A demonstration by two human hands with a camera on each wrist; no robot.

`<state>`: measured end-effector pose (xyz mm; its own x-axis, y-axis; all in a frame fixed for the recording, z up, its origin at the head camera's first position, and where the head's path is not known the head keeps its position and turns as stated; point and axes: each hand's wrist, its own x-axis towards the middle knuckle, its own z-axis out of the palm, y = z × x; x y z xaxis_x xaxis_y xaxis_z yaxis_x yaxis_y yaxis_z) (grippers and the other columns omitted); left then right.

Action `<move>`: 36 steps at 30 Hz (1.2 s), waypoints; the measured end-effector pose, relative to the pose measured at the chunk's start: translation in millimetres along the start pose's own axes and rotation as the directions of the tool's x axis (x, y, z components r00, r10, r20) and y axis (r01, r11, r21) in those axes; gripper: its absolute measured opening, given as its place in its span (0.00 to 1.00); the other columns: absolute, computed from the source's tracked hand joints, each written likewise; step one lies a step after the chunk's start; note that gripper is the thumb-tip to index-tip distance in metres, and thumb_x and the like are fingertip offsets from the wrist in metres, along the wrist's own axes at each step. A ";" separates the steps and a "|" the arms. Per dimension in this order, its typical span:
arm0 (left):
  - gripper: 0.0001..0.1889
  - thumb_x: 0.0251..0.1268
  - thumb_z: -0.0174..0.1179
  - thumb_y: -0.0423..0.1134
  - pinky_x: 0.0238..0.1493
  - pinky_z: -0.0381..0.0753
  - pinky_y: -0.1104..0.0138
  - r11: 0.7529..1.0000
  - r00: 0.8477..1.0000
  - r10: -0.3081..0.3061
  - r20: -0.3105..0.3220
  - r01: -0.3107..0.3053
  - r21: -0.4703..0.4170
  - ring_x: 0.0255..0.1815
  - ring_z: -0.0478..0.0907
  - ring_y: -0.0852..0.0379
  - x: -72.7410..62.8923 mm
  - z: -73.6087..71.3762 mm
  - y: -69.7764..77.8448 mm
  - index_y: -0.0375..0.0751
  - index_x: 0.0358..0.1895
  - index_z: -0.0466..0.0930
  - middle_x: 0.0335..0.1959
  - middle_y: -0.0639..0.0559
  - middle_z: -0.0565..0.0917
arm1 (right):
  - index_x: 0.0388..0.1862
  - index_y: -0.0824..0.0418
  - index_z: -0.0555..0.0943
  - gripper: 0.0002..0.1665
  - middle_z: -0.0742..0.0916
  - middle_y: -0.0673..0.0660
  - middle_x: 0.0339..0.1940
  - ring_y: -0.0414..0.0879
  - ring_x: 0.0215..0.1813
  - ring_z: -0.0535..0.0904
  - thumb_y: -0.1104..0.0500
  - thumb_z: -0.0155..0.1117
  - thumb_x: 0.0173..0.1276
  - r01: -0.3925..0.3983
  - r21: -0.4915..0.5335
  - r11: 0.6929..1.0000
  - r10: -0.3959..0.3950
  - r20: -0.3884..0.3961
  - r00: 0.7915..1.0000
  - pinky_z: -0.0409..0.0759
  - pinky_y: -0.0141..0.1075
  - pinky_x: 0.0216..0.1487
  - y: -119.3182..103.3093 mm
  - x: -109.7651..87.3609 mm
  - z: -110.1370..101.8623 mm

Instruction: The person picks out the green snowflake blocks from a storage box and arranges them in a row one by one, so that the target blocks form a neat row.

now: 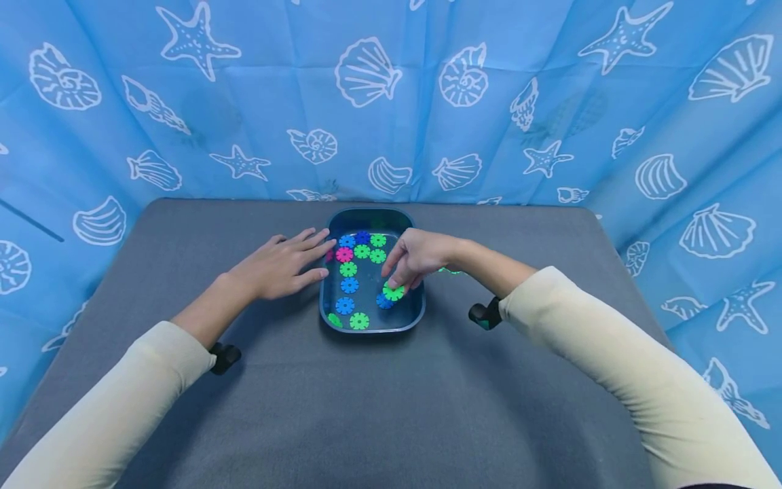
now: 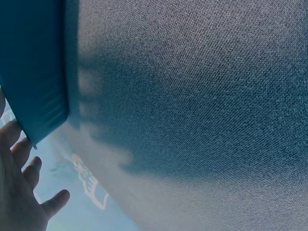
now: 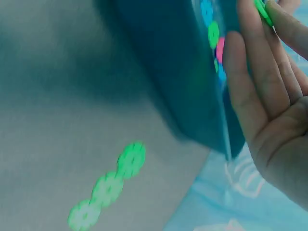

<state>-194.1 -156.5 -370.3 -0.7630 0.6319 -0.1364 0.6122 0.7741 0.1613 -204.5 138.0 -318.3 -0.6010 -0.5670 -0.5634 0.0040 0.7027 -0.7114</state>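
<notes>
A dark blue rectangular tray stands on the table with several notched plastic discs in it, green, blue and pink. My right hand is over the tray's right side and pinches a green disc between thumb and finger; the right wrist view shows that green disc edge-on. Just under it lies a blue disc, partly covered. My left hand has its fingers spread, with the fingertips at the tray's left rim. In the left wrist view the left fingers lie along the tray's edge.
Three green discs lie in a row on the table beside the tray, mostly hidden by the right forearm in the head view. Grey cloth covers the table. A blue curtain with white shells hangs behind it.
</notes>
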 end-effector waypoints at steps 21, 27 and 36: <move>0.36 0.77 0.47 0.59 0.71 0.50 0.34 1.000 1.000 -0.011 0.013 0.011 -0.007 0.81 0.43 0.41 0.1 -1.2 1.2 0.48 0.80 0.51 0.81 0.46 0.50 | 0.49 0.75 0.82 0.21 0.90 0.64 0.35 0.52 0.35 0.89 0.60 0.72 0.66 -0.006 0.205 0.979 0.108 -0.490 0.865 0.84 0.50 0.48 116.3 -57.6 -44.2; 0.36 0.77 0.46 0.59 0.71 0.50 0.34 1.000 1.000 -0.005 0.012 0.006 -0.008 0.81 0.43 0.40 -0.3 0.6 0.2 0.48 0.80 0.51 0.81 0.46 0.49 | 0.50 0.77 0.81 0.22 0.90 0.60 0.33 0.49 0.33 0.88 0.59 0.71 0.67 -0.038 0.235 0.971 0.161 -0.532 0.831 0.85 0.48 0.45 151.9 -65.1 -47.7; 0.36 0.77 0.47 0.59 0.71 0.50 0.34 1.000 1.000 -0.003 0.007 0.003 -0.010 0.81 0.43 0.41 -0.2 0.1 0.4 0.48 0.80 0.51 0.81 0.45 0.50 | 0.48 0.78 0.81 0.20 0.90 0.60 0.31 0.45 0.29 0.87 0.60 0.70 0.67 -0.033 0.232 0.972 0.163 -0.568 0.807 0.87 0.41 0.38 176.9 -67.3 -44.2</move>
<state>-193.7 -156.3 -370.3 -0.7631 0.6301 -0.1441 0.6079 0.7754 0.1711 -198.7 319.5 -387.7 -0.9381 -0.0993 -0.3319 0.2089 0.6022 -0.7705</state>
